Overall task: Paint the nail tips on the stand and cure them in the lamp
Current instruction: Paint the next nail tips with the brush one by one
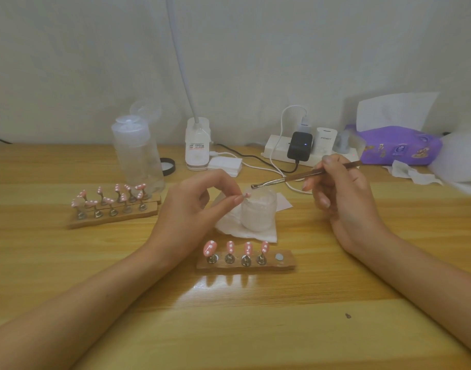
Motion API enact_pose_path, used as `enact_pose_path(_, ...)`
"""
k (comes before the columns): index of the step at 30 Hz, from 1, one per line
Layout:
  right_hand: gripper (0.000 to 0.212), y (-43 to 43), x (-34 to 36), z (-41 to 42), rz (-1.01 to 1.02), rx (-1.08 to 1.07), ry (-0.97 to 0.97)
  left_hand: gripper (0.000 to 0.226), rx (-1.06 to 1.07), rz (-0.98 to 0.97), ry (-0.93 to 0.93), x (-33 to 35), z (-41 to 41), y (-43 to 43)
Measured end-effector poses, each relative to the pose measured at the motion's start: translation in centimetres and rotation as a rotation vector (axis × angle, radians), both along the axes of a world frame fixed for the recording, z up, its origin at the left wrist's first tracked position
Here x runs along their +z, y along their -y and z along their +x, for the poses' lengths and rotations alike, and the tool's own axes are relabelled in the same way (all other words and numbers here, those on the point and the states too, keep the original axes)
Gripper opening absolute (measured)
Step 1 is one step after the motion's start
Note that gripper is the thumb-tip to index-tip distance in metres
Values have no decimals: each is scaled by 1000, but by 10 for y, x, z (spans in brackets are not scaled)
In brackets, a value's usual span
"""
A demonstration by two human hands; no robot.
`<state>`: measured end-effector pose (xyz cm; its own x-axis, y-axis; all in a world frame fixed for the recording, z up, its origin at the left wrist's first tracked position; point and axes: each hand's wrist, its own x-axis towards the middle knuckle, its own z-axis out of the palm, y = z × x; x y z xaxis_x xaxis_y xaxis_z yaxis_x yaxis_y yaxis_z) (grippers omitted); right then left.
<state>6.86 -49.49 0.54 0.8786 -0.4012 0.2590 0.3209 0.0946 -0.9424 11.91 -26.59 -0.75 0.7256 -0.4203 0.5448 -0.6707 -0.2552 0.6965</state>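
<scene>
A small pink nail tip is pinched by the left hand; a slim metal brush, gripped by the right hand, is aimed leftward just above it.

Three wooden stands are counted: one near, two together at the far left. Four pink, white-dotted nail tips and one bare magnet disc are carried on the near stand. About ten tips are borne by the far pair, an exact count being prevented by blur. One nail tip is pinched in the left hand, and one brush is gripped in the right hand. One glass jar, one clear pump bottle, one black lid, one gooseneck lamp, one power strip with four adapters and one purple tissue pack are counted.
</scene>
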Motion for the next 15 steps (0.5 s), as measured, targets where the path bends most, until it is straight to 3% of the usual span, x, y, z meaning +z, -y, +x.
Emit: enact_pose_path(15,28,-1,0,-1,-11,2,-19,11,2,6,13,-1,1,0)
